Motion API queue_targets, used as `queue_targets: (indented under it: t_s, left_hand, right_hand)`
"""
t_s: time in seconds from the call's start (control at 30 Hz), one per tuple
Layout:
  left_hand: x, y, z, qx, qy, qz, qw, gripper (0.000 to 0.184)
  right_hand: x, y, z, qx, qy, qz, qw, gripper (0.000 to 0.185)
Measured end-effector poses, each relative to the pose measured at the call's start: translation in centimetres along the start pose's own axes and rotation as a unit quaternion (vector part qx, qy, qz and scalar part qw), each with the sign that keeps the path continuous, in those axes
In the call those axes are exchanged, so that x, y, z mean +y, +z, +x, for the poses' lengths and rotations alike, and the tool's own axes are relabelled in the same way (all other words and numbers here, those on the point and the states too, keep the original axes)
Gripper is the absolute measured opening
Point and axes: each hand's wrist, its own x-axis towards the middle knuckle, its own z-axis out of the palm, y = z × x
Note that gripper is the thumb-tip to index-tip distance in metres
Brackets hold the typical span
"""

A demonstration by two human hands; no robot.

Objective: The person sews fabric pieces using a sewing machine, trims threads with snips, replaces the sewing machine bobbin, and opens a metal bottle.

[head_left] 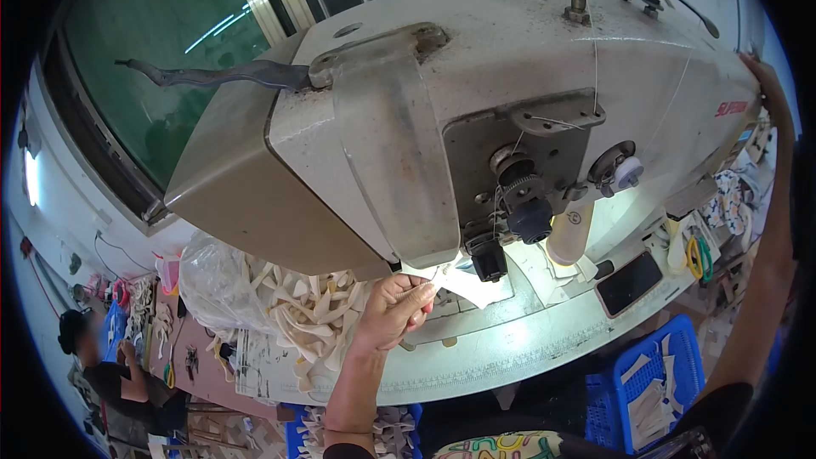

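Worktop below, our left hand pinched pale material, seemingly guiding it, our right hand, grip unclear, touching the sewing machine.

Smooth, semi-glossy, painted sewing machine

Machine above, fabric heap left, nearside passage
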Motion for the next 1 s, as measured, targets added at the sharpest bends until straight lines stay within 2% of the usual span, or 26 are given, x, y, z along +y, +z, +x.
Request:
queue_targets:
  t_s: [0.1, 0.13, 0.2, 0.27, 0.3, 0.33, 0.37, 0.4, 0.43, 0.47, 0.5, 0.53, 0.57, 0.6, 0.63, 0.67, 0.7, 0.77, 0.8, 0.9, 0.93, 1.0]
  left_hand:
    - [-0.5, -0.2, 0.1, 0.020, 0.002, -0.018, 1.000, 0.012]
    - [-0.7, -0.5, 0.2, 0.020, 0.003, -0.055, 0.998, 0.010]
    - [-1.6, -1.4, 0.6, 0.023, 0.001, -0.129, 0.991, 0.008]
    - [-2.4, -1.9, 1.1, 0.031, -0.027, -0.241, 0.970, 0.009]
    - [-2.8, -2.1, 1.5, 0.034, -0.039, -0.295, 0.954, 0.009]
    - [-3.4, -2.4, 1.9, 0.000, -0.040, -0.363, 0.931, 0.006]
    - [-3.7, -2.3, 2.0, -0.001, -0.037, -0.378, 0.925, 0.007]
    - [-3.9, -2.3, 2.0, -0.002, -0.037, -0.390, 0.920, 0.008]
    - [-4.0, -2.1, 1.9, -0.003, -0.040, -0.400, 0.916, 0.009]
    - [-3.9, -1.7, 1.8, 0.046, -0.008, -0.316, 0.947, 0.010]
    - [-3.7, -1.2, 1.6, 0.093, 0.024, -0.228, 0.969, 0.013]
    - [-3.7, -0.6, 1.4, 0.136, 0.056, -0.138, 0.979, 0.015]
    - [-3.9, -0.1, 1.4, 0.224, 0.170, 0.047, 0.958, 0.019]
    - [-4.0, 0.4, 1.4, 0.296, 0.279, 0.229, 0.884, 0.022]
    - [-4.0, 0.5, 1.3, 0.351, 0.377, 0.396, 0.760, 0.026]
    - [-3.3, 1.0, 0.3, 0.348, 0.376, 0.489, 0.706, 0.035]
    - [-3.0, 1.6, -0.3, 0.313, 0.364, 0.478, 0.736, 0.035]
    - [-2.9, 3.0, -1.0, 0.242, 0.331, 0.452, 0.792, 0.037]
    - [-2.5, 4.1, -1.1, 0.230, 0.318, 0.471, 0.790, 0.042]
    - [-2.9, 5.1, 0.0, 0.280, 0.302, 0.508, 0.757, 0.049]
    - [-2.9, 5.0, 0.0, 0.291, 0.286, 0.486, 0.773, 0.037]
    - [-3.7, 3.4, 0.1, 0.295, 0.267, 0.425, 0.813, 0.024]
  right_hand:
    - [1.5, -0.7, 1.6, 0.056, -0.020, -0.080, 0.995, 0.045]
    - [1.8, -0.4, 1.0, 0.140, -0.091, -0.080, 0.983, 0.044]
    - [2.5, 0.6, -2.2, 0.300, -0.226, -0.079, 0.923, 0.042]
    - [1.3, 2.4, -7.8, 0.415, -0.217, -0.062, 0.881, 0.033]
    - [0.7, 3.8, -13.0, 0.388, -0.339, -0.269, 0.814, 0.031]
    - [-1.9, 7.5, -19.2, 0.365, -0.356, -0.352, 0.785, 0.041]
    - [-3.3, 13.0, -24.6, 0.282, -0.119, -0.082, 0.949, 0.043]
    - [-2.6, 18.5, -28.9, 0.121, -0.238, -0.101, 0.958, 0.036]
    - [-3.3, 22.5, -32.1, -0.043, -0.344, -0.115, 0.931, 0.033]
    - [-8.2, 24.2, -34.0, -0.209, -0.299, -0.001, 0.931, 0.030]
    - [-9.9, 27.5, -34.9, -0.224, -0.319, 0.101, 0.915, 0.035]
    - [-10.1, 31.2, -35.1, -0.150, -0.396, 0.145, 0.894, 0.042]
    - [-10.9, 33.1, -35.3, -0.237, -0.290, 0.236, 0.897, 0.053]
    - [-12.4, 33.5, -34.9, -0.327, -0.211, 0.233, 0.891, 0.064]
    - [-13.5, 34.0, -34.7, -0.344, -0.187, 0.246, 0.886, 0.059]
    - [-14.3, 34.5, -34.6, -0.362, -0.165, 0.259, 0.880, 0.055]
    - [-14.7, 34.9, -34.7, -0.381, -0.141, 0.271, 0.873, 0.051]
    - [-13.8, 37.4, -35.0, -0.352, -0.136, 0.338, 0.862, 0.052]
    - [-13.7, 37.9, -35.2, -0.339, -0.134, 0.370, 0.854, 0.052]
    - [-14.4, 36.2, -35.1, -0.348, -0.073, 0.424, 0.833, 0.047]
    - [-13.7, 36.8, -35.1, -0.321, -0.137, 0.347, 0.871, 0.043]
    - [-11.1, 36.8, -35.1, -0.389, 0.030, 0.481, 0.785, 0.038]
